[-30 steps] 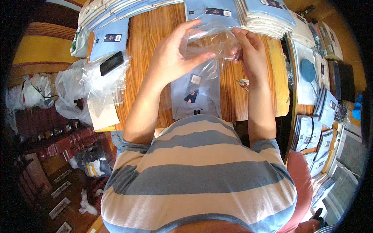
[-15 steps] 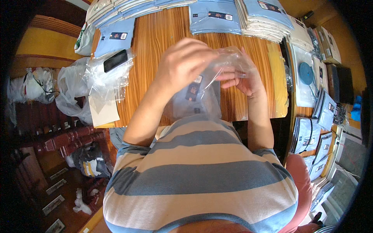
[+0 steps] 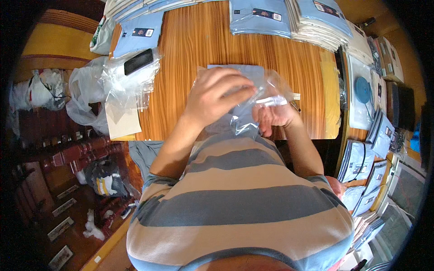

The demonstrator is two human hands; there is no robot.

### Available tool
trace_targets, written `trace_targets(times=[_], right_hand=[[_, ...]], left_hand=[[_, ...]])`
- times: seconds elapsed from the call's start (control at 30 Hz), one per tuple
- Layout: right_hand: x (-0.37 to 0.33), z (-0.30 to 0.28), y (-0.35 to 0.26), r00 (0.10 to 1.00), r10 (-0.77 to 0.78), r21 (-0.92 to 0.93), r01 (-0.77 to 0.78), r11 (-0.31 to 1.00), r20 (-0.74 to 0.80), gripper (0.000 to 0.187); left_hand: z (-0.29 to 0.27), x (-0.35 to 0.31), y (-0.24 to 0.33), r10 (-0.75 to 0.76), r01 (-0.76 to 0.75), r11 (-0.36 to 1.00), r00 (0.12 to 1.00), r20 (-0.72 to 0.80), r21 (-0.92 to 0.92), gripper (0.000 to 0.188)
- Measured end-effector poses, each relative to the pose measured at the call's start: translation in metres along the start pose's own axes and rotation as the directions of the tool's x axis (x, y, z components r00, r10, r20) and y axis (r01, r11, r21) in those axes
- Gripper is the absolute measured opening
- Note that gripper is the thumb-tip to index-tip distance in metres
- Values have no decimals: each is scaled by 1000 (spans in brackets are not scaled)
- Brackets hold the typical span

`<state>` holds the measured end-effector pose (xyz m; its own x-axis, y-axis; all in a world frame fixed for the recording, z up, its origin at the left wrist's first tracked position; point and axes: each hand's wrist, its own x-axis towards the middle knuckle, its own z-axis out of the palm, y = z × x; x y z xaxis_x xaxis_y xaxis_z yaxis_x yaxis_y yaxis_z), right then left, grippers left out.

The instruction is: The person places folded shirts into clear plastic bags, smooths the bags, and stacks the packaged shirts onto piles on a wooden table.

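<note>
A clear plastic bag (image 3: 244,124) lies at the table's near edge, in front of my striped shirt. Through and behind the film shows a folded light blue garment (image 3: 246,70). My left hand (image 3: 220,95) is bent over the bag's upper part, its fingers closed on the film. On the bag's right side is my right hand (image 3: 275,116), fingers curled and blurred at the loose film. A crumpled, shiny fold of the film stands above that hand, and its thumb is hard to make out.
Folded blue garments with dark tags (image 3: 260,20) line the table's far side, beside a tall stack (image 3: 316,27). At left, a black phone (image 3: 138,62) rests on loose plastic bags (image 3: 131,83). A tan card (image 3: 123,121) sits below. Bagged garments (image 3: 357,158) fill the right side.
My right hand has come down and toward me, its fingers curling from a spread pose. The film has shifted with it. The garment's dark tag no longer shows, and more blue cloth appears beyond my hands.
</note>
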<state>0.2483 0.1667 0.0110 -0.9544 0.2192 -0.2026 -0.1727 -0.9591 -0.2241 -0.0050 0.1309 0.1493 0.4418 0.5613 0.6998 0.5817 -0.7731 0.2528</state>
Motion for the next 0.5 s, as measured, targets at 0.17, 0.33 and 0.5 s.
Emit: trace_targets(times=[0.17,0.33,0.5], right_hand=[[23,27,-19,969,142,178,-179,968,201,116],[18,21,-11,924,346,26,-355,935,163,95],[32,66,17,1000,12,418,-1,908,-23,66]], left_hand=[[-1,-4,27,126,-130,991,980,154,18,29],[-8,-15,30,106,-112,994,976,189,18,26],[-7,-16,45,134,-134,991,980,147,-15,29]])
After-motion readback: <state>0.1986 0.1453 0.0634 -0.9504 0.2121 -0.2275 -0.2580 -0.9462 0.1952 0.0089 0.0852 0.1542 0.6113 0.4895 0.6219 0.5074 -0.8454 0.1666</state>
